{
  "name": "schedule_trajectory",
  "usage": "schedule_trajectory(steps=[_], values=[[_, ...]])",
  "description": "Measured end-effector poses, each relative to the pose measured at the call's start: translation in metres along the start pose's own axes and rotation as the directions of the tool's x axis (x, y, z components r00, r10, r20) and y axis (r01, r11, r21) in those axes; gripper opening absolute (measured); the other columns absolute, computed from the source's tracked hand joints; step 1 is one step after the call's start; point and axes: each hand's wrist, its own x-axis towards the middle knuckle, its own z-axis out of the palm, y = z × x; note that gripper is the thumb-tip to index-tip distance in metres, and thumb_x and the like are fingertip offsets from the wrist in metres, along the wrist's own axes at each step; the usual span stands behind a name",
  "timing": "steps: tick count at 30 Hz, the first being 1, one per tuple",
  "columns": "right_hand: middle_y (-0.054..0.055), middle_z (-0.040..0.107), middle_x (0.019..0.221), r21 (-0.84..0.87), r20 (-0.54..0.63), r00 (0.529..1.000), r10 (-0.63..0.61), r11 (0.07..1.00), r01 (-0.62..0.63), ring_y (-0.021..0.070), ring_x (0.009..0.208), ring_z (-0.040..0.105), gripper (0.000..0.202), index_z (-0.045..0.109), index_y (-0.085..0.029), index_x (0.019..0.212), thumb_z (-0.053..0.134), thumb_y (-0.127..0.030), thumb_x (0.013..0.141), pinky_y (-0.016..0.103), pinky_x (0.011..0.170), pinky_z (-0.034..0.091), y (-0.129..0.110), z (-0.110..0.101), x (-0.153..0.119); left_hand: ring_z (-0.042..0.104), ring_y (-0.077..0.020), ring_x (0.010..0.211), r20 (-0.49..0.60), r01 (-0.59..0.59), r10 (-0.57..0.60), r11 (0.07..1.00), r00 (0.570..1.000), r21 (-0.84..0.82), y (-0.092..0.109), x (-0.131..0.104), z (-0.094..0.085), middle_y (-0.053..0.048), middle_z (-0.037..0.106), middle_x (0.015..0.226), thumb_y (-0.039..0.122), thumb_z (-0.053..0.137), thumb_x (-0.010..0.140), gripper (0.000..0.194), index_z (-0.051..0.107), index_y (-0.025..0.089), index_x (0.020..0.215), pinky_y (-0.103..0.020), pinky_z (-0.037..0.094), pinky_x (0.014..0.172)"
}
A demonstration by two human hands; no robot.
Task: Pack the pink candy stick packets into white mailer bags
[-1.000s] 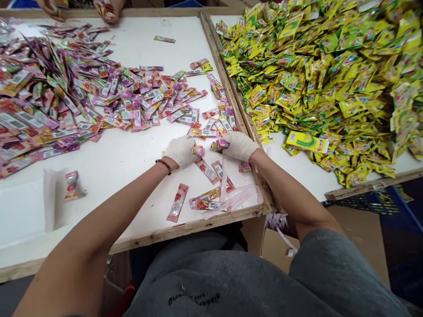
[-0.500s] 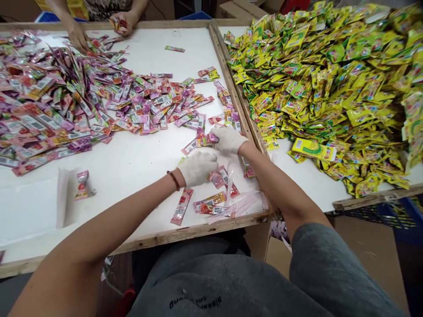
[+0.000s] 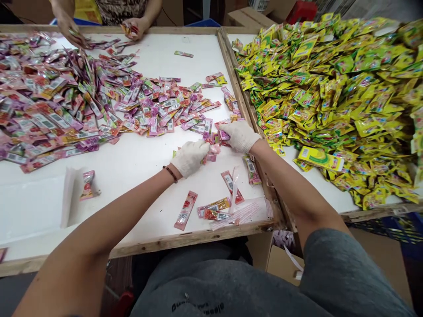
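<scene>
Two gloved hands work over a white table (image 3: 132,163) framed in wood. The left hand (image 3: 190,157) is closed around a small bunch of pink sachets (image 3: 210,155), near the table's right edge. The right hand (image 3: 239,135), just beside it, has its fingers curled over more sachets of the same kind; whether it grips them cannot be told. A large pile (image 3: 56,105) of pink and purple sachets covers the far left of the table. A few loose sachets (image 3: 214,208) lie by the near edge, next to a clear wrapper (image 3: 244,211). A second table (image 3: 310,176) on the right carries a heap of yellow packets (image 3: 333,88). At the far edge, another person's hands (image 3: 132,27) handle sachets.
</scene>
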Motion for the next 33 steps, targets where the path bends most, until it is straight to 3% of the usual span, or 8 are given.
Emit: schedule_trajectory(steps=[7, 10, 13, 15, 19, 25, 28, 33], values=[[0.018, 0.072, 0.127, -0.143, 0.200, 0.969, -0.147, 0.974, 0.177, 0.0367, 0.118, 0.061, 0.043, 0.071, -0.022, 0.131, 0.055, -0.024, 0.091, 0.048, 0.097, 0.038, -0.011, 0.007, 0.028, 0.068, -0.0343, 0.116, 0.102, 0.298, -0.289, 0.950, 0.952, -0.091, -0.005, 0.020, 0.002, -0.020, 0.068, 0.128, 0.024, 0.064, 0.087, 0.052, 0.051, 0.015, 0.136, -0.042, 0.052, 0.094], [0.020, 0.069, 0.131, -0.139, 0.153, 0.968, -0.199, 0.966, 0.220, 0.0372, 0.120, 0.060, 0.037, 0.076, -0.018, 0.121, 0.056, -0.029, 0.091, 0.047, 0.097, 0.038, -0.012, 0.010, 0.024, 0.075, -0.0318, 0.096, 0.247, 0.540, -0.490, 0.812, 0.836, -0.220, -0.012, 0.010, -0.004, -0.018, 0.076, 0.109, 0.030, 0.066, 0.085, 0.051, 0.053, 0.017, 0.132, -0.038, 0.056, 0.077], [0.020, 0.067, 0.134, -0.063, 0.070, 0.967, -0.245, 0.966, 0.249, 0.0367, 0.122, 0.059, 0.042, 0.075, -0.015, 0.121, 0.062, -0.038, 0.087, 0.044, 0.099, 0.038, -0.006, 0.005, 0.017, 0.074, -0.0283, 0.074, 0.462, 0.655, -0.508, 0.714, 0.727, -0.246, -0.023, -0.003, -0.008, -0.014, 0.077, 0.088, 0.036, 0.058, 0.089, 0.030, 0.066, 0.019, 0.111, -0.038, 0.055, 0.067], [0.020, 0.071, 0.127, -0.016, 0.038, 0.980, -0.194, 0.981, 0.195, 0.0349, 0.116, 0.062, 0.046, 0.073, -0.012, 0.123, 0.063, -0.038, 0.086, 0.041, 0.096, 0.039, -0.002, -0.001, 0.018, 0.075, -0.0297, 0.082, 0.404, 0.597, -0.496, 0.783, 0.768, -0.174, -0.027, -0.010, -0.005, -0.016, 0.077, 0.095, 0.040, 0.057, 0.089, 0.028, 0.070, 0.018, 0.101, -0.039, 0.056, 0.074], [0.019, 0.073, 0.124, -0.044, 0.033, 0.992, -0.121, 0.992, 0.122, 0.0338, 0.113, 0.064, 0.048, 0.068, -0.015, 0.132, 0.059, -0.029, 0.088, 0.041, 0.094, 0.037, -0.001, -0.005, 0.035, 0.069, -0.0367, 0.112, 0.062, 0.327, -0.328, 0.945, 0.943, 0.017, -0.028, -0.011, 0.005, -0.021, 0.068, 0.124, 0.043, 0.056, 0.091, 0.038, 0.070, 0.014, 0.112, -0.048, 0.052, 0.096], [0.019, 0.072, 0.126, -0.125, 0.117, 0.978, -0.173, 0.974, 0.187, 0.0361, 0.118, 0.063, 0.049, 0.064, -0.023, 0.139, 0.055, -0.029, 0.092, 0.045, 0.094, 0.038, -0.013, 0.010, 0.067, 0.062, -0.0316, 0.127, -0.045, 0.364, -0.368, 0.927, 0.929, -0.090, -0.057, 0.046, -0.013, -0.017, 0.063, 0.136, 0.034, 0.059, 0.090, 0.045, 0.062, 0.016, 0.131, -0.039, 0.050, 0.102], [0.020, 0.071, 0.128, -0.134, 0.120, 0.978, -0.173, 0.973, 0.189, 0.0365, 0.117, 0.064, 0.050, 0.064, -0.022, 0.140, 0.054, -0.028, 0.092, 0.045, 0.093, 0.040, -0.017, 0.013, 0.069, 0.064, -0.0303, 0.126, 0.050, 0.303, -0.300, 0.949, 0.953, -0.083, -0.069, 0.071, -0.024, -0.015, 0.067, 0.135, 0.030, 0.058, 0.091, 0.040, 0.066, 0.016, 0.128, -0.037, 0.050, 0.104], [0.020, 0.069, 0.132, -0.105, 0.107, 0.972, -0.208, 0.970, 0.219, 0.0355, 0.119, 0.063, 0.052, 0.061, -0.019, 0.145, 0.049, -0.031, 0.096, 0.044, 0.093, 0.042, -0.025, 0.021, 0.046, 0.069, -0.0331, 0.116, 0.123, 0.243, -0.232, 0.967, 0.965, -0.082, -0.061, 0.053, -0.007, -0.019, 0.072, 0.123, 0.035, 0.054, 0.095, 0.037, 0.070, 0.013, 0.119, -0.041, 0.053, 0.097]])
